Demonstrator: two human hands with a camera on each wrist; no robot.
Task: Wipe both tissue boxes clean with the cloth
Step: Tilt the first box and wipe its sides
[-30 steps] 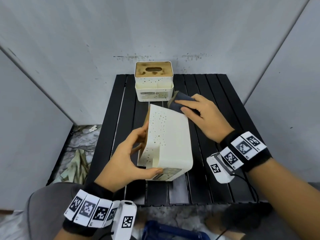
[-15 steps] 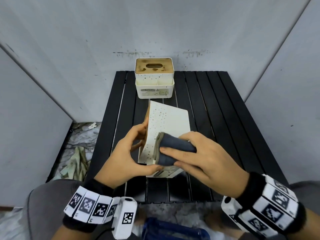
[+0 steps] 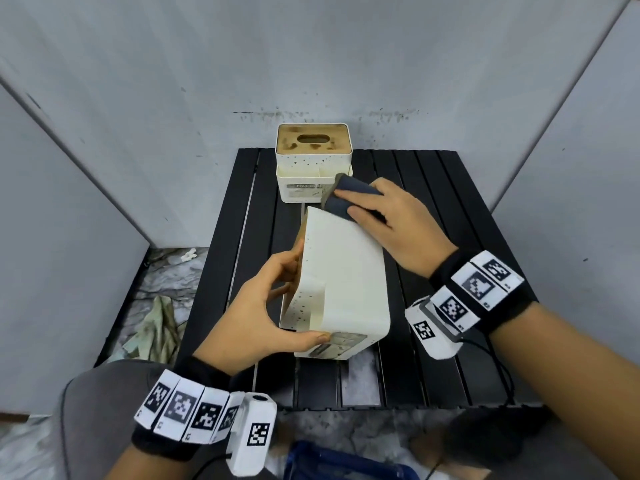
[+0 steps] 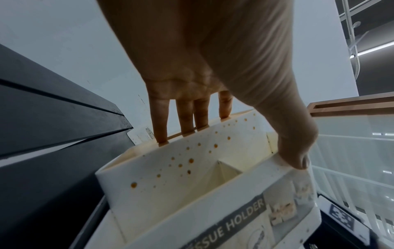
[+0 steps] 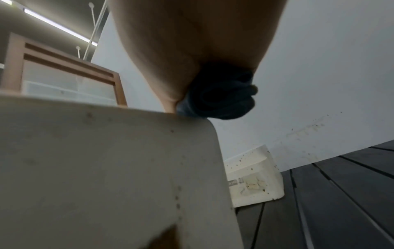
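Note:
A white tissue box (image 3: 343, 285) with brown speckles lies tipped on its side at the middle of the black slatted table (image 3: 450, 209). My left hand (image 3: 266, 313) grips it, thumb on the near edge, fingers hooked over its open side (image 4: 183, 124). My right hand (image 3: 391, 220) holds a folded dark grey cloth (image 3: 346, 199) against the box's far top edge; the right wrist view shows the cloth (image 5: 221, 99) bunched under the palm on the box (image 5: 106, 168). A second tissue box (image 3: 313, 161) with a stained wooden lid stands upright at the table's far edge.
Grey walls close in behind and on both sides of the table. A crumpled rag (image 3: 156, 327) lies on the floor to the left. A blue object (image 3: 332, 462) sits below the table's near edge. The right half of the table is bare slats.
My right hand slid the cloth down the box's upper face toward me, then back up to its far edge. The left hand kept its hold on the box.

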